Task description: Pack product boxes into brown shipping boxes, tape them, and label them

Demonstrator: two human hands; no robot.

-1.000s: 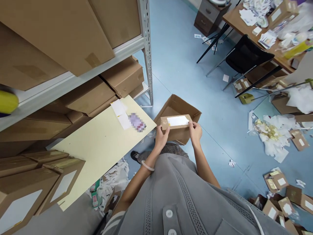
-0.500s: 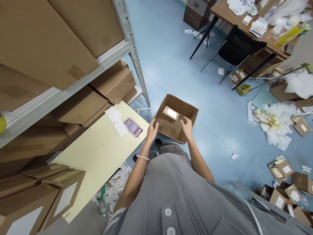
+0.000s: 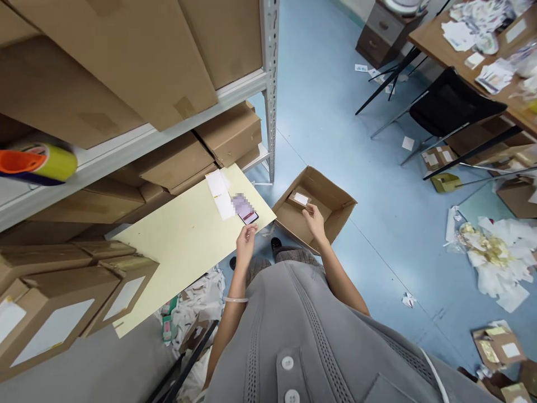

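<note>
A large open cardboard box stands on the floor in front of me. Inside it, against the far left wall, lies a small brown box with a white label. Over the large box's near side, my right hand is open, fingers loosely bent and nothing in it. My left hand is at the edge of the pale yellow tabletop, just below a phone; its fingers are loosely curled but open, with nothing seen in them. White paper sheets lie beside the phone.
A metal shelf loaded with cartons rises on the left, with a tape dispenser on it. Labelled boxes stand on the tabletop's near left end. A black chair, a desk and scattered packing waste lie to the right.
My view has swung left. My left hand has moved from the large box to beside the phone. The small box appears lower inside the large box. My right hand stays over it.
</note>
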